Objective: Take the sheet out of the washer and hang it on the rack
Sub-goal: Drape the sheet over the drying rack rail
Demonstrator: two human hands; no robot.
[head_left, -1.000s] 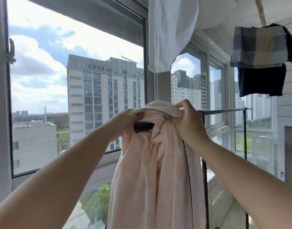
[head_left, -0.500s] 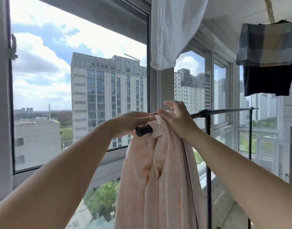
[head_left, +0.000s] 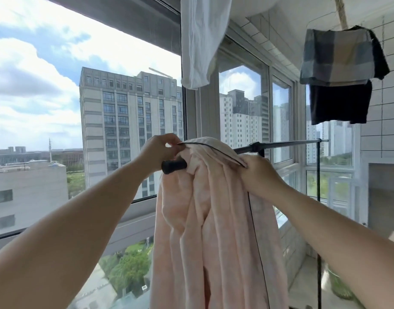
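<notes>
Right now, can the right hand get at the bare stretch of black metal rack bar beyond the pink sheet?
Probably yes: the right hand grips the pink sheet beside the bare bar; nothing hangs there.

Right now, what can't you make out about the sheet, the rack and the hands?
Head view only:
- Pink sheet: bottom hem cut off by the lower frame edge.
- Rack bar: the stretch under the sheet is hidden.
- Right hand: fingertips buried in fabric.
- Left hand: pinches the black-piped edge; its palm side faces away.
- Washer: out of frame.
</notes>
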